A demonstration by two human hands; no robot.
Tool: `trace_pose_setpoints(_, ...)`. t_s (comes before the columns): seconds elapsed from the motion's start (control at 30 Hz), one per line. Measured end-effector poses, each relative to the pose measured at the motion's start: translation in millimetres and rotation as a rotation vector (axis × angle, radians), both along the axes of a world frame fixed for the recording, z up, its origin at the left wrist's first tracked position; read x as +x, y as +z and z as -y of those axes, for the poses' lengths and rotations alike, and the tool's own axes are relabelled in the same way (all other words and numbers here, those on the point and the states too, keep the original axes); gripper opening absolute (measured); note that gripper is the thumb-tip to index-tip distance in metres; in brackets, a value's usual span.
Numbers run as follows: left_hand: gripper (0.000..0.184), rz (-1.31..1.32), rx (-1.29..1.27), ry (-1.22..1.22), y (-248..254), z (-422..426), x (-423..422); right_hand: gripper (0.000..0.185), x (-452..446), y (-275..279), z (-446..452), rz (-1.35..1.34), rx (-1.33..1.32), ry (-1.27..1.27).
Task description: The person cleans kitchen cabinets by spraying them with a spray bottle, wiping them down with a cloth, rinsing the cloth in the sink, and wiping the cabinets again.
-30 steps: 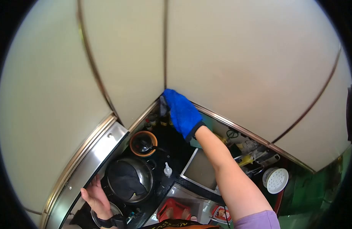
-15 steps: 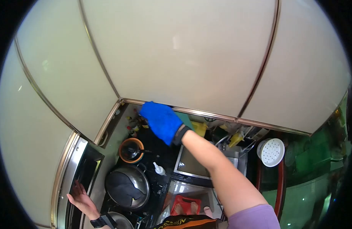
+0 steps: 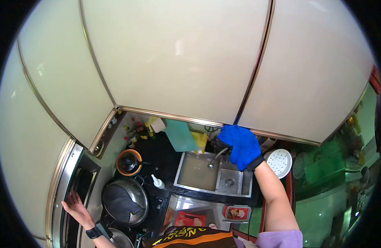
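A blue cleaning mitt (image 3: 240,145) with a black cuff covers my right hand (image 3: 245,149), hiding the fingers. It touches the metal trim (image 3: 170,117) along the bottom of the white upper cabinets (image 3: 170,58), near the seam between two doors. Whether the fingers curl inside the mitt does not show. My left hand (image 3: 78,209) is open and empty, fingers apart, beside the range hood (image 3: 77,182); I cannot tell whether it touches the hood. A black watch (image 3: 97,230) sits on the left wrist.
Below the mitt is a double sink (image 3: 217,192) with a faucet (image 3: 217,157); cloudy water fills its left basin. A large pot (image 3: 136,190), a small lidded pot (image 3: 128,162), a white pump bottle (image 3: 158,182) and several condiment bottles (image 3: 141,131) stand left. A white perforated basket (image 3: 279,162) is at right.
My right hand in the blue mitt has moved right along the cabinet's lower trim, from near the corner to above the sink. The view has shifted somewhat; my left hand stays by the hood.
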State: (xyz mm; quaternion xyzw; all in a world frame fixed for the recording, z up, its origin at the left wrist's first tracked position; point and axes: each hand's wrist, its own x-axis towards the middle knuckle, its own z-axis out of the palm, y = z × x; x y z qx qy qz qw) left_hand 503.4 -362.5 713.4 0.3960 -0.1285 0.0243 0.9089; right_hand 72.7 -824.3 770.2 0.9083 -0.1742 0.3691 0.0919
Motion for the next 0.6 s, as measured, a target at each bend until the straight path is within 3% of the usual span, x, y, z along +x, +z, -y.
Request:
trace_pose_setpoints(0.33,0.057,-0.029,-0.03,-0.009,-7.8,-0.3,6.5,0.03,-83.6,-3.5,-13.1,0.183,0.123,-0.411)
trace_pose_setpoints(0.6,0.055,0.013,-0.026,-0.037,-7.4,-2.5,-1.7,0.036,1.5,-16.3,-33.4,0.275,0.294,-0.328)
